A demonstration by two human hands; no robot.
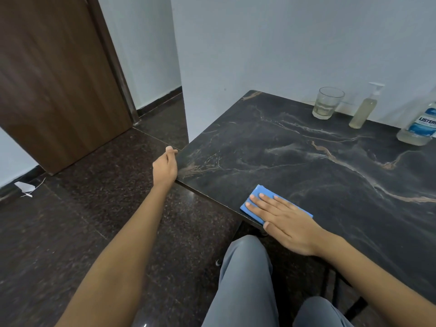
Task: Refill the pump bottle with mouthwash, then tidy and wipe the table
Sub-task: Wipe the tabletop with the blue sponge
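Head view: blue cloth [257, 190] at near-left edge of table [306, 166], pinned under flat, straight-fingered right hand [285, 223]; left hand [165, 165] against left edge, fingers curled, grip unclear. Pump bottle [364, 109], glass [326, 103], mouthwash bottle [420, 123] upright along far wall [283, 55]. Keep palm pressure even, sweep overlapping strokes, stop short of bottles.

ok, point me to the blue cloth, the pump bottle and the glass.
blue cloth [260, 190]: head view, bare far corner beyond the fingertips.
pump bottle [362, 112]: head view, middle of its clear body.
glass [326, 103]: head view, its side wall.
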